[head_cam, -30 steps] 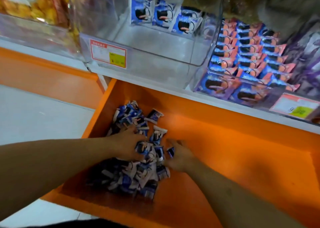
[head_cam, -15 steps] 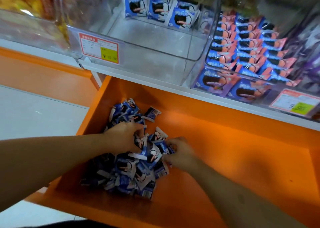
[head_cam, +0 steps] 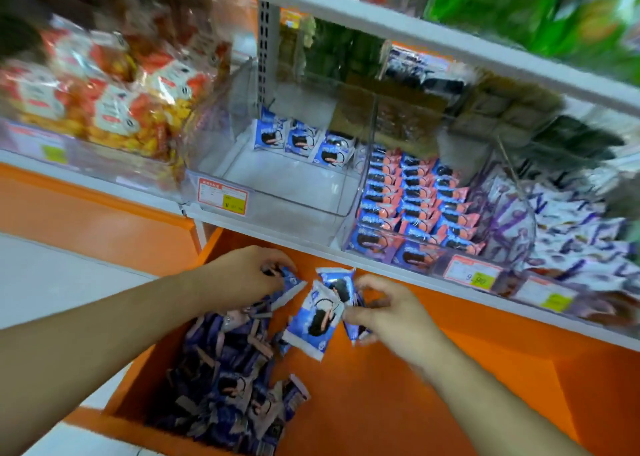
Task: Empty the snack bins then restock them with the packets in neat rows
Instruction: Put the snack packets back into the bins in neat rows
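Orange drawer [head_cam: 398, 403] lies bare right of both hands' blue packets [head_cam: 313, 320].

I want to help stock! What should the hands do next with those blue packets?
Probably lift them to the clear bin: both the left hand and right hand hold blue packets, and only one row stands at its back.

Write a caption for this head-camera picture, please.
Both hands, left and right, lift blue packets from the orange tray.
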Motion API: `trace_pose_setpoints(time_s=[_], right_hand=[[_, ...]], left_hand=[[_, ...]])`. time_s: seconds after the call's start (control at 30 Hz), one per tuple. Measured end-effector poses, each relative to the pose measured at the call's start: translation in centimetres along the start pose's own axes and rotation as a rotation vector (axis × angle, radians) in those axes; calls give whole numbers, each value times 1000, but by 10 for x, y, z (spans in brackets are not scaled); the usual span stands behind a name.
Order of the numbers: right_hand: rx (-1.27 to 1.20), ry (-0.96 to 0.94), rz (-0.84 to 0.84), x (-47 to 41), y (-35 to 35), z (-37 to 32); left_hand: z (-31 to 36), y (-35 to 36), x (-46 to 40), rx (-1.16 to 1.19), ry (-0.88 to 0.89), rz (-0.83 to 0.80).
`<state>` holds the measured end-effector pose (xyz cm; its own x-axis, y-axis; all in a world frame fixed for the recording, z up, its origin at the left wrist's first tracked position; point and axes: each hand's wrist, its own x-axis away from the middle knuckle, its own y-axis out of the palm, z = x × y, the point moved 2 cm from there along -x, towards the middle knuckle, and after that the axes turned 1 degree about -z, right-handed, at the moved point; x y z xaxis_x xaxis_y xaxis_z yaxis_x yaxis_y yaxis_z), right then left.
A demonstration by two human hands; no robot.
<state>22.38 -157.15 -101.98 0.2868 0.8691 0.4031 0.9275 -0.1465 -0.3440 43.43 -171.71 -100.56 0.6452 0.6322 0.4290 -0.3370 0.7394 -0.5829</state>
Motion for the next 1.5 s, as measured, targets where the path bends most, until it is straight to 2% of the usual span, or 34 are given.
trace_pose_setpoints(time_s=[0.17, 0.27, 0.43, 0.53, 0.63, 0.8, 0.93, 1.07, 1.3, 1.4, 1.5], right_hand=[[-22, -15, 63, 30, 6, -46], [-29, -59, 85, 47, 12, -65], [-92, -68, 126, 71, -2, -80], [-127, -101, 123, 83, -15, -88], [-122, -135, 45, 92, -15, -97], [-47, -29, -46, 94, -4, -106], [-59, 12, -52, 94, 0, -108], [-64, -37, -26, 95, 7, -109], [-80, -162, 14, 84, 4, -103], [-161, -201, 45, 77, -3, -105], [-452, -151, 4, 70, -3, -113]], left_hand=[[30, 5, 48, 366, -67, -68], [42, 11, 71, 344, 45, -57], [46, 3, 93, 459, 55, 81], [42, -6, 98, 570, 11, 244], [43, -8, 102, 554, 13, 305], [66, 1, 106, 656, 108, 239], [74, 0, 114, 720, 173, 150], [73, 3, 109, 651, 232, 104], [61, -21, 97, 805, 165, 254], [58, -25, 92, 788, 141, 320], [59, -22, 91, 749, 152, 336]])
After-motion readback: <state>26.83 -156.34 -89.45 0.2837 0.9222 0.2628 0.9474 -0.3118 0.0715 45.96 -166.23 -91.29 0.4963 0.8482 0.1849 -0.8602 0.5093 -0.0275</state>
